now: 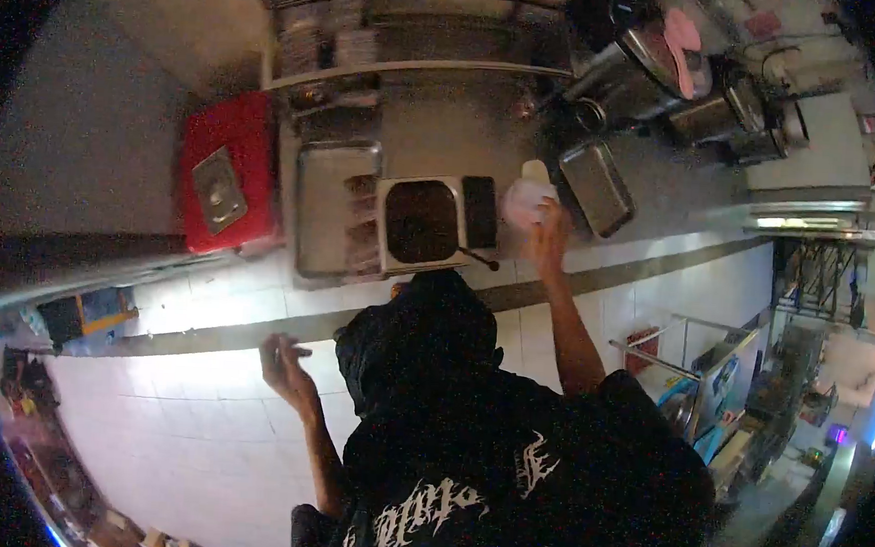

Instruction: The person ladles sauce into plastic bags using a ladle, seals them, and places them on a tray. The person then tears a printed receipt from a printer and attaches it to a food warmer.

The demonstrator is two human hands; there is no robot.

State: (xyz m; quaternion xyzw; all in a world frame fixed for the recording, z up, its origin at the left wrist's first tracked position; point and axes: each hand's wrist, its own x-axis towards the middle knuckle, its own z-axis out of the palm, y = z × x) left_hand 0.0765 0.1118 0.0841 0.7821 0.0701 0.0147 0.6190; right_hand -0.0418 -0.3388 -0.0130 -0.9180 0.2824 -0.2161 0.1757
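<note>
My left hand [286, 370] is raised over the pale tiled floor, fingers apart, with nothing in it. Over the metal counter [447, 119], my right hand [548, 238] has its fingers on a blurred whitish round item [527, 201], too smeared to identify. To the left of that item are a narrow dark container [479, 212] and a square metal pan with dark contents [422, 220]. A dark handle [480, 259] sticks out near the pan's lower right corner. Farther left lies a large shallow metal tray [324, 201].
An empty-looking metal tray [597, 188] sits right of my right hand. Large metal vessels [630, 75], one with a pink cloth [682, 48], stand at the back right. At the left is a red surface [253, 177] with a metal lid [219, 190]. Shelving runs along the top.
</note>
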